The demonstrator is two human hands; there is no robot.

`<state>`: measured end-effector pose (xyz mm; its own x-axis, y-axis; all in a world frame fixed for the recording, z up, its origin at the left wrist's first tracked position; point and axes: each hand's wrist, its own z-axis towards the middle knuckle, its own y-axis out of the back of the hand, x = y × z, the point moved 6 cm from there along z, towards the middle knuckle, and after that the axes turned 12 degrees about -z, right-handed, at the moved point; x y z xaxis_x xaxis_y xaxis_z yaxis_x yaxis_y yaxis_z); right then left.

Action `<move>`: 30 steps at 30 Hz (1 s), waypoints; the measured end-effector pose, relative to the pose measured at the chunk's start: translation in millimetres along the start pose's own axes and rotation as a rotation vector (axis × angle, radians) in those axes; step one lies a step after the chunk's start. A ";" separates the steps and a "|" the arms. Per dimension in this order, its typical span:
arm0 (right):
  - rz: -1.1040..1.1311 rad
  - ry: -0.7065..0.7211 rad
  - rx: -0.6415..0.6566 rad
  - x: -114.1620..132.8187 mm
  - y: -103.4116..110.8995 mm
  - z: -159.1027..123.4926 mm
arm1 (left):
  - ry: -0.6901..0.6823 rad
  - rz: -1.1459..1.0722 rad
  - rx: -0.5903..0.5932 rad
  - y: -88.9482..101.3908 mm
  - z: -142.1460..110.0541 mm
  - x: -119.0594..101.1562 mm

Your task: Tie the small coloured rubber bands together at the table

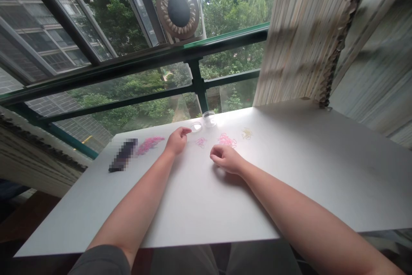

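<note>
My left hand (177,141) is over the white table with its fingers closed and their tips pointing right. Those tips come up to the rim of a small clear round dish or lid (196,127); whether they grip it I cannot tell. Nearer to me, my right hand (226,159) is curled with thumb and forefinger together, and anything between them is too small to make out. Just beyond it lies a loose pile of pink loops (227,139), perhaps small bands or clips. A smaller pink cluster (201,142) sits between the hands. Pale yellow loops (246,133) lie to the right.
A second clear round container (209,119) stands by the table's far edge. Darker pink pieces (149,144) and a pixelated dark object (124,155) lie left on the white table (199,210). A round fan (179,9) is at the window; a curtain (289,34) hangs right.
</note>
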<state>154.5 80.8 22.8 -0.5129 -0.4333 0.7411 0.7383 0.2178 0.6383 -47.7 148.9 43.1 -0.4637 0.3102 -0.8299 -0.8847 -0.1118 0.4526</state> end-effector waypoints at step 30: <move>-0.021 -0.025 0.038 -5.2 -1.2 -2.6 | 0.059 0.356 -0.166 77.3 -48.7 29.9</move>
<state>157.4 80.5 17.7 -0.5390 -0.4166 0.7321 0.7103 0.2423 0.6609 -132.2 103.6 37.4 -0.7405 0.1704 -0.6501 -0.6616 -0.3553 0.6604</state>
